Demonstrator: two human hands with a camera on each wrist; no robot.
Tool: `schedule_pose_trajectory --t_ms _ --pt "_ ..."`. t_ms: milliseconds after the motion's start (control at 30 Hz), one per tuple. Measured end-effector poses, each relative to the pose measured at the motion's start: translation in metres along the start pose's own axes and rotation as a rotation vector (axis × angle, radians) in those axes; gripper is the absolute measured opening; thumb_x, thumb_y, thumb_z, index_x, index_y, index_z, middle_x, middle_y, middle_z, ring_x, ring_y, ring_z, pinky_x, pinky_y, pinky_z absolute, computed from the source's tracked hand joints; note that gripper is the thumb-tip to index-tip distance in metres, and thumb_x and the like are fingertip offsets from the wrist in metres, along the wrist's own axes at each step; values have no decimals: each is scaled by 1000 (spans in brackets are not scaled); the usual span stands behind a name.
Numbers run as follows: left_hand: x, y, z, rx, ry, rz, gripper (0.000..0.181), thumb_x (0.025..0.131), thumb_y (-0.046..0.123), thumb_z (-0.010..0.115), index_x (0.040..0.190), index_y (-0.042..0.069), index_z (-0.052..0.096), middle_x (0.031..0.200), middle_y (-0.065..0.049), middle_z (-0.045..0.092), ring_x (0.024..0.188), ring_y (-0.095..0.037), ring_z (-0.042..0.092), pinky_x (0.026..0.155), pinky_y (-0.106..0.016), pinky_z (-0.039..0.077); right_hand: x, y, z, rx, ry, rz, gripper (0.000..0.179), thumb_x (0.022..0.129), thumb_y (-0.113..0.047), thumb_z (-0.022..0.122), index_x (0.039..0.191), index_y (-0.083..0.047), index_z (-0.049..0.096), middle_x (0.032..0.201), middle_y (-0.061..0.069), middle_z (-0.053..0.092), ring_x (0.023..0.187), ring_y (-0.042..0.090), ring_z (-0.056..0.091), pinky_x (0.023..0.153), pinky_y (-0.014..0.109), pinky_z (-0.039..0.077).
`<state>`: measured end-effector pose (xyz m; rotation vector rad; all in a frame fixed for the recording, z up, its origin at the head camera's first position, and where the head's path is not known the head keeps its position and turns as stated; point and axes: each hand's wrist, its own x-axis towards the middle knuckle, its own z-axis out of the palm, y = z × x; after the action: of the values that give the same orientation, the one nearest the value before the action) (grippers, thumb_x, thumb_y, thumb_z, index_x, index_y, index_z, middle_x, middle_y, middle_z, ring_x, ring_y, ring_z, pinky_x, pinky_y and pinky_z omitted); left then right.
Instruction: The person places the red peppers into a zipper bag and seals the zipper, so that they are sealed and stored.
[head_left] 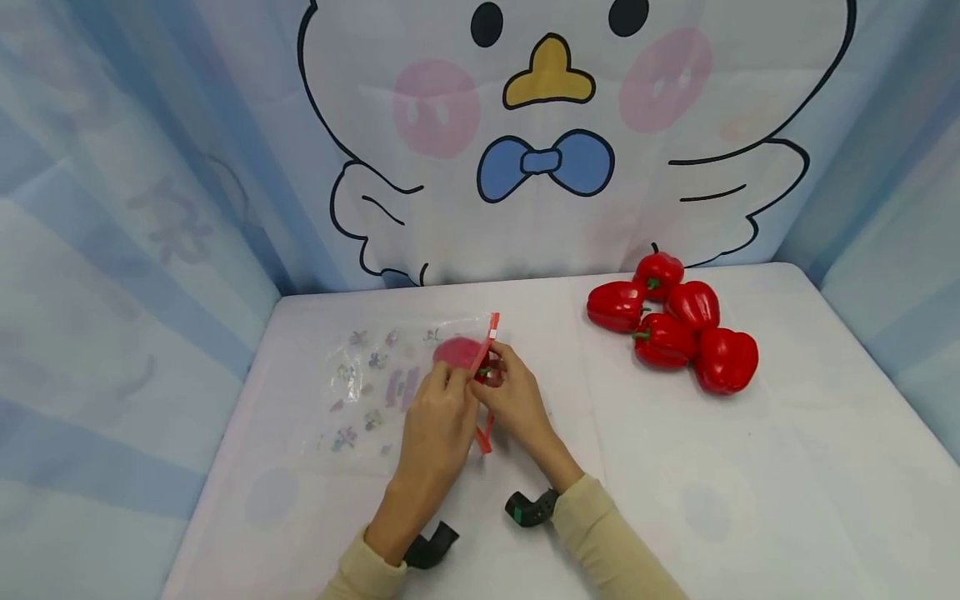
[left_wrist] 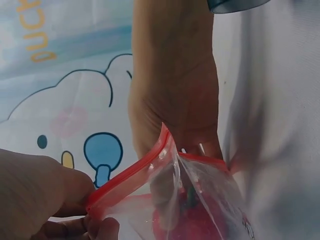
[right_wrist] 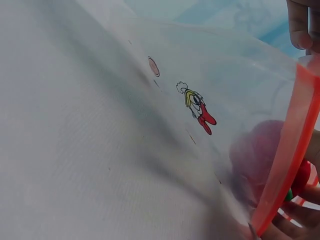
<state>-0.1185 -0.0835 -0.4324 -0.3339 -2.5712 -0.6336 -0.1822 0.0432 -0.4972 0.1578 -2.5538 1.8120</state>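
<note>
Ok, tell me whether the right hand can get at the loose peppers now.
Probably yes: only bare table lies between the right hand and the loose peppers, but it is busy at the bag with another pepper.

Curtained booth [head_left: 900,275], printed cartoon backdrop [head_left: 540,229], pale blue drapes [head_left: 112,292] either side, white-covered table [head_left: 660,517]

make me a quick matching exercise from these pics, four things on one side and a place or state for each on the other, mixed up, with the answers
Column one
1. left hand
2. right hand
3. bag
4. loose peppers

Column two
a. grouped to the right of both hands in the head view
b. holding a red pepper at the bag's mouth
c. see-through, with a red-edged mouth
d. pinching the bag's edge

Pairs: 1-d, 2-b, 3-c, 4-a
</note>
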Motion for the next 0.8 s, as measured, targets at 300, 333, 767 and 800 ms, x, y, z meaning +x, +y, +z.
schedule_pose_trajectory --t_ms 300,333,767,800 --pt "1 2 -6 -5 -17 2 19 90 1 76 108 -3 73 99 -14 67 81 -23 65 80 -33 64 4 -2 1 -65 26 16 70 90 -32 82 148 -7 53 134 16 67 112 31 65 90 42 60" --pt "1 2 -7 -8 -20 0 18 90 1 76 107 -3 73 99 -14 67 81 -23 65 80 -33 64 4 -2 1 -66 27 16 70 90 -32 82 148 -7 53 133 16 68 111 31 66 90 42 60" --pt "2 0 1 -34 13 -5 21 90 2 78 111 -1 75 93 -12 66 75 -20 58 68 -28 58 10 1 2 99 43 45 58 91 -16 80 143 -5 58 133 17 68 119 33 67 104 46 57" --pt "2 0 2 -36 11 -8 20 90 2 78 110 -2 75 93 -12 65 75 -20 58 67 -28 58 10 2 3 123 39 42 58 91 -14 80 144 -5 57 134 18 66 120 34 67 105 46 57"
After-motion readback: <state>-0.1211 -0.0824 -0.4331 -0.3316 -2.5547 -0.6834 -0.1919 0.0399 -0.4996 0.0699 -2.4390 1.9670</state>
